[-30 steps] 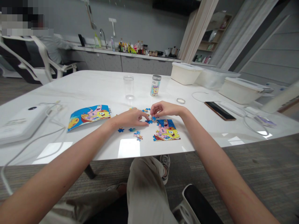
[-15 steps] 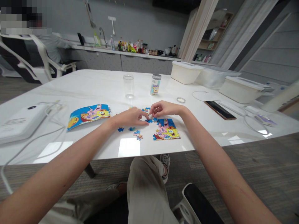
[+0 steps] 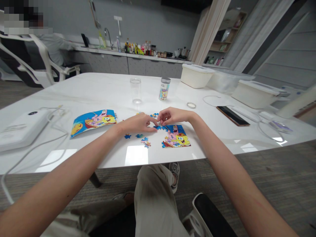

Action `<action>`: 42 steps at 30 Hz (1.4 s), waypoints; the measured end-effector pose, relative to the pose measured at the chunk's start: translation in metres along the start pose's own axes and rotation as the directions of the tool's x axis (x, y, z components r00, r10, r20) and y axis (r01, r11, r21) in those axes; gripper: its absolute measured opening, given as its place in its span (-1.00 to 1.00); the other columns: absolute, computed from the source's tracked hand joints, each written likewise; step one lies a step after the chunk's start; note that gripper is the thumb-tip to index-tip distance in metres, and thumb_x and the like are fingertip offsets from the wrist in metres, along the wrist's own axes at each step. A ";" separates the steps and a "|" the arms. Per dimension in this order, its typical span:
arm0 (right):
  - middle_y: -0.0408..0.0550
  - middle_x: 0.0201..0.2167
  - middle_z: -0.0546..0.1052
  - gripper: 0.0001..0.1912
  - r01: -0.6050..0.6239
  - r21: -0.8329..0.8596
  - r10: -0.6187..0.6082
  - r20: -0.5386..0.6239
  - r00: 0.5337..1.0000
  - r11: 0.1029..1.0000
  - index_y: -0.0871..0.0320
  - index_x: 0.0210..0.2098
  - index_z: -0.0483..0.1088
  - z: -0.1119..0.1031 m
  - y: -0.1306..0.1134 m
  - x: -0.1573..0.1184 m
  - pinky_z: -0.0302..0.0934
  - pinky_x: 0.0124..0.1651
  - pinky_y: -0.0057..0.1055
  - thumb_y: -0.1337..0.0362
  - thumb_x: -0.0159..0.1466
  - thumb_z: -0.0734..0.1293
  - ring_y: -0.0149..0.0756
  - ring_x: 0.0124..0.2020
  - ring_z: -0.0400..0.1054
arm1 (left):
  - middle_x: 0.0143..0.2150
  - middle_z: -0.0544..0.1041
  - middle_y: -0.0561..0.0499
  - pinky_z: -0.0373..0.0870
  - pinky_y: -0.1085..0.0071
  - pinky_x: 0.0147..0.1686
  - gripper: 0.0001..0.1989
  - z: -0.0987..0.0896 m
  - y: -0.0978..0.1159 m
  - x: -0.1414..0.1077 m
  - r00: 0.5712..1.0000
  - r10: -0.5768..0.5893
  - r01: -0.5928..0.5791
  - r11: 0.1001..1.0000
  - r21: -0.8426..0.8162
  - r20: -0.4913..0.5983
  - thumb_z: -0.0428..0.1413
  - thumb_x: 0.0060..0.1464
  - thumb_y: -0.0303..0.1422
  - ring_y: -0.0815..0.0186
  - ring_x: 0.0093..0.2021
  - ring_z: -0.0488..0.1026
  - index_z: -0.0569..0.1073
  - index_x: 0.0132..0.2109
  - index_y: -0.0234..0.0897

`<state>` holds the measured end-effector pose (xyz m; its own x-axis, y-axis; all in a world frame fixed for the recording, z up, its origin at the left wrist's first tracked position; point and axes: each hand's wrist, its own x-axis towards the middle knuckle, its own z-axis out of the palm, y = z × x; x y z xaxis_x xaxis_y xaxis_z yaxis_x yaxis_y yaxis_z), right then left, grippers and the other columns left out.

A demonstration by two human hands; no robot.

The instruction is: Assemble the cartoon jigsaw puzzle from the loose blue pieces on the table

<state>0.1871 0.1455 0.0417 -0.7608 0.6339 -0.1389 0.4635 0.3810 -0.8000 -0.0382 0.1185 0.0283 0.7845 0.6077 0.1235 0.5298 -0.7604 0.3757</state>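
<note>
A white marble-topped table filled the scene, with a kitchen counter beyond its far edge. A part-built SpongeBob jigsaw puzzle lay just short of the near edge. The left hand and right hand were curled, fingertips almost meeting over blue pieces at the puzzle's far side; whether they pinched one, I could not tell. Loose pieces lay left of the puzzle, near a picture card. Farther off stood a drinking glass and a jar; a phone lay right, below white plastic tubs.
</note>
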 end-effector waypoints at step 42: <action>-0.02 -0.26 0.51 -0.74 0.136 -0.564 -0.339 -0.273 0.900 0.815 0.15 -0.29 0.46 0.018 -0.004 -0.047 0.23 -0.18 -0.34 0.45 0.13 0.18 -0.31 -0.26 0.36 | -0.62 0.47 0.09 0.17 0.47 -0.52 -0.68 0.008 0.022 0.000 0.992 0.128 -0.129 0.967 0.219 0.020 0.03 0.14 -0.27 0.41 -0.61 0.33 0.55 -0.02 -0.19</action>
<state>0.2130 0.1026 0.0410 -0.7179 0.6254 0.3060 0.5303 0.7759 -0.3416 -0.0240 0.1001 0.0287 0.8523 0.5006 0.1518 0.4816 -0.8642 0.1457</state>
